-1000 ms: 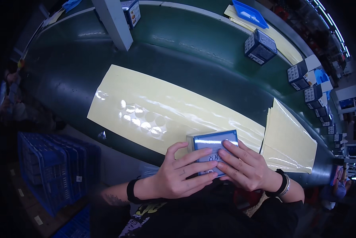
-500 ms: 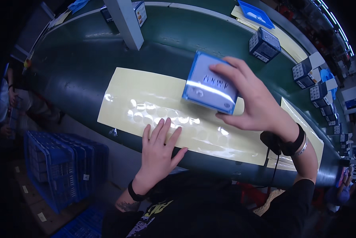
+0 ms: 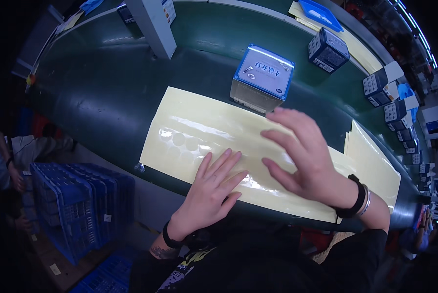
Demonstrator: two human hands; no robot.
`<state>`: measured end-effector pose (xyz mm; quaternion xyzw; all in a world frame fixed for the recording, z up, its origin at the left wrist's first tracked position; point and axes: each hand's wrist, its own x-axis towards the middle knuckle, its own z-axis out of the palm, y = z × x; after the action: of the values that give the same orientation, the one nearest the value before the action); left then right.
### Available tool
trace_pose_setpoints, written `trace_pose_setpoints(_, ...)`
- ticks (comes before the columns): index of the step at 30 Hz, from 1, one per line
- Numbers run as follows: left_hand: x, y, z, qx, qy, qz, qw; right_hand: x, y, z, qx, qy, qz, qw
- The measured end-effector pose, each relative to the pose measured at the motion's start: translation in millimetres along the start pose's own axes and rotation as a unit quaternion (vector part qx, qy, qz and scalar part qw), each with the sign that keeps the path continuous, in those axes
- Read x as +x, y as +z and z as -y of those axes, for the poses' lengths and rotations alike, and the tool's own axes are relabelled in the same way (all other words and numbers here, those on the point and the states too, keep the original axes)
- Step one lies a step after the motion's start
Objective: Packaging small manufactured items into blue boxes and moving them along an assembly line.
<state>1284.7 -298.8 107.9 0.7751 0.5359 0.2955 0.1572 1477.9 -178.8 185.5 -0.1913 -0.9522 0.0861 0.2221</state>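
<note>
A pale yellow sheet (image 3: 180,115) with clear round stickers (image 3: 179,139) lies along the near edge of the green conveyor belt. My left hand (image 3: 211,193) rests on its near part, fingers stretched out and holding nothing. Over the right part of the sheet is my right hand (image 3: 309,161), with its fingers apart and no object between them. Just beyond the sheet stands a blue and white carton (image 3: 263,72), upright on the belt. My right hand's fingertips are close to the carton's near corner; whether they touch it I cannot tell.
More yellow sheets (image 3: 370,161) lie to the right. Several dark blue cartons (image 3: 328,50) line the belt's far right side, near a blue tray (image 3: 321,14). A grey post (image 3: 153,29) stands at the far left. Blue crates (image 3: 82,210) sit at lower left, beside another person's hand (image 3: 17,179).
The carton my right hand held now stands on the belt, released, and that hand has drawn back nearer. The yellow sheet has shifted right, with my left hand moving right along it.
</note>
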Motion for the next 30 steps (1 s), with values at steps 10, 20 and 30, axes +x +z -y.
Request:
trace_pose_setpoints(10,-13,13,-3,-0.006,0.038,-0.056,0.998,-38,49,31,0.031,0.001,0.099,0.995)
trace_pose_setpoints(20,-20,10,-10,-0.047,0.015,-0.089,0.995,-38,50,37,0.057,0.015,0.095,0.994)
trace_pose_setpoints(30,-25,9,-13,-0.078,0.005,-0.103,0.992,-34,46,37,0.063,0.015,0.104,0.992)
